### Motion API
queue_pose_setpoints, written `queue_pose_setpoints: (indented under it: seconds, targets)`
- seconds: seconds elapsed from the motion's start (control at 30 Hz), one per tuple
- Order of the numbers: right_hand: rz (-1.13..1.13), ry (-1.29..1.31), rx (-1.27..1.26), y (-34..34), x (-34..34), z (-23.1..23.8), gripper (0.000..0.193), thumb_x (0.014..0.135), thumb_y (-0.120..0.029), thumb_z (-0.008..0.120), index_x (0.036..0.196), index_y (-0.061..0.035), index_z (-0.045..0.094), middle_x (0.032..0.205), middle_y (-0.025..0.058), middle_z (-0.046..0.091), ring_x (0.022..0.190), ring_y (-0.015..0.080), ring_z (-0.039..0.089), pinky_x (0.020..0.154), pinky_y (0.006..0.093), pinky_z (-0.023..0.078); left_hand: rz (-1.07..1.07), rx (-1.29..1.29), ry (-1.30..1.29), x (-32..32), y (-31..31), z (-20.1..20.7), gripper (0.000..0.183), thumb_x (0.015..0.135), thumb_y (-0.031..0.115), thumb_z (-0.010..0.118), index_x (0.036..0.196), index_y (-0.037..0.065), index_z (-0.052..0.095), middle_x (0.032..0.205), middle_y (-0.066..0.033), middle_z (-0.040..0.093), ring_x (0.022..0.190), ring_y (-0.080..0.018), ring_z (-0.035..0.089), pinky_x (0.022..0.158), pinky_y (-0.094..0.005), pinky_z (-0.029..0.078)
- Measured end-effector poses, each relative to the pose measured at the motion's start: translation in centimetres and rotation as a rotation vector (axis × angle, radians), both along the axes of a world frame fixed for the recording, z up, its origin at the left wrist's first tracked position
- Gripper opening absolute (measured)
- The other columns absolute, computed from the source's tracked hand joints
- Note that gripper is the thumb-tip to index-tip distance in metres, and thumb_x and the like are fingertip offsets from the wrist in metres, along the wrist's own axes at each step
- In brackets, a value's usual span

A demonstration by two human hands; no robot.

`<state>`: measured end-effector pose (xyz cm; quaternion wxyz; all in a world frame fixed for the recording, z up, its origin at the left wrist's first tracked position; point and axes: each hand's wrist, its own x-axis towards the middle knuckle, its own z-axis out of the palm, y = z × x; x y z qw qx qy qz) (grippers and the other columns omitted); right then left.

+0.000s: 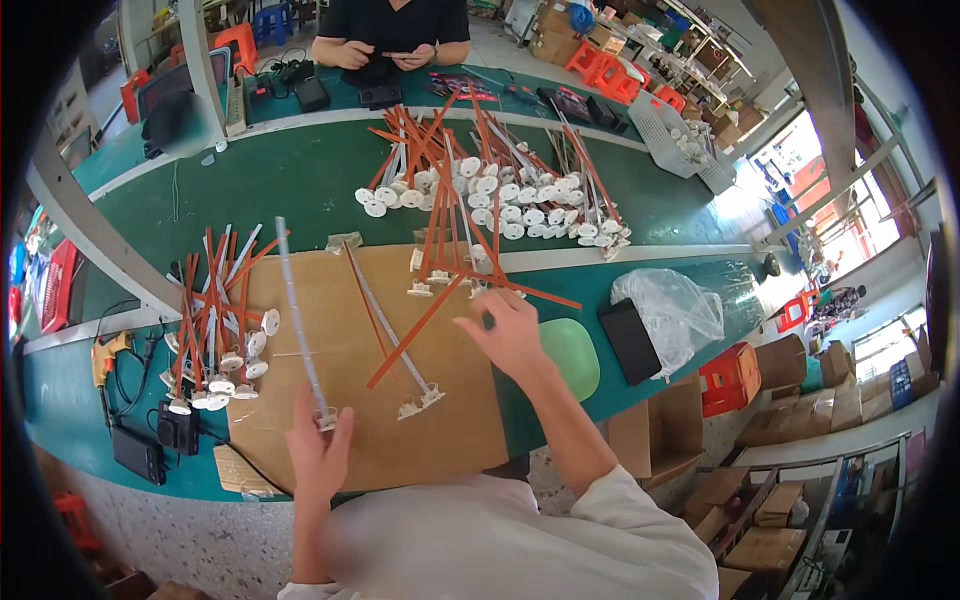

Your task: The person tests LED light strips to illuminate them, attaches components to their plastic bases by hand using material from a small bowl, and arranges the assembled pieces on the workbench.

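Note:
My left hand (322, 450) is closed around the white round end of a long, narrow, pale grey strip (292, 320), which rises upright over the cardboard sheet. Over the sheet's right side, my right hand (508, 335) has its thumb apart from its bent fingers. Those fingers are close to the white end pieces (480, 262) of a small group of strips. An orange strip (418, 330) slants across the cardboard left of that hand. Beneath it lies a grey strip (376, 300) with white end pieces (420, 402) toward me.
Brown cardboard (440, 440) covers part of the green table. More strips form a pile (215, 330) at left and a larger pile (530, 195) beyond. At right are a green bowl (568, 360), a black box (630, 340) and a plastic bag (675, 310). A person (390, 35) sits opposite.

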<state>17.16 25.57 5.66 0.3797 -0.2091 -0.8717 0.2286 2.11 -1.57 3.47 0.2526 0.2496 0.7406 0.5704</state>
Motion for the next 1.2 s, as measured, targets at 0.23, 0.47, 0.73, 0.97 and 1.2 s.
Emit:
queue_pose_setpoints:
  seconds: [0.23,0.47,0.73,0.97,1.2]
  targets:
    - [-0.157,-0.159,0.332,4.3,-3.0,-2.5,0.013,0.079,-0.009,0.071,0.092,-0.0067,0.069,0.083,0.0071,0.069,0.074,0.0279,0.067,0.065,0.0368,0.055,-0.259,-0.347,0.427,2.3,1.7,1.8,0.063,0.085,0.035,0.071,0.13,-0.002,0.049,0.064,-0.0118,0.065,0.057,-0.0342,0.065,0.055,-0.045,0.052]
    - [-0.314,0.598,-0.342,6.9,-0.3,-1.2,0.015,0.097,-0.011,0.06,0.09,0.0007,0.065,0.077,0.008,0.068,0.062,0.0157,0.061,0.06,0.0269,0.049,-0.264,-0.374,0.621,2.4,0.2,3.4,0.048,0.083,0.031,0.072,0.118,0.001,0.06,0.077,-0.0147,0.068,0.063,-0.0349,0.067,0.057,-0.0453,0.052]
    - [0.347,0.793,-1.357,2.3,2.7,1.6,0.012,0.096,-0.011,0.057,0.09,-0.0004,0.06,0.069,0.0021,0.055,0.057,0.0092,0.045,0.048,0.0245,0.035,-0.315,0.398,-0.349,4.0,3.5,2.4,0.036,0.093,0.017,0.064,0.123,0.001,0.055,0.092,-0.0089,0.068,0.083,-0.0189,0.066,0.075,-0.0322,0.051]
    - [0.451,0.194,-1.309,-7.0,1.3,2.7,0.015,0.092,0.001,0.061,0.106,0.0051,0.062,0.078,0.0069,0.061,0.06,0.0126,0.057,0.051,0.0241,0.045,-0.856,0.364,-0.658,7.0,3.8,2.8,0.053,0.1,0.04,0.05,0.135,0.001,0.043,0.08,-0.0077,0.061,0.066,-0.0115,0.056,0.056,-0.0231,0.04]
    - [0.468,0.226,-0.177,-11.2,2.7,2.2,0.038,0.064,-0.009,0.086,0.098,-0.001,0.07,0.095,0.0099,0.068,0.085,0.0284,0.067,0.072,0.0339,0.056,-0.311,0.378,-0.866,6.4,4.1,2.9,0.043,0.101,0.039,0.046,0.129,0.007,0.041,0.097,-0.0045,0.058,0.08,-0.0118,0.056,0.063,-0.0234,0.045]
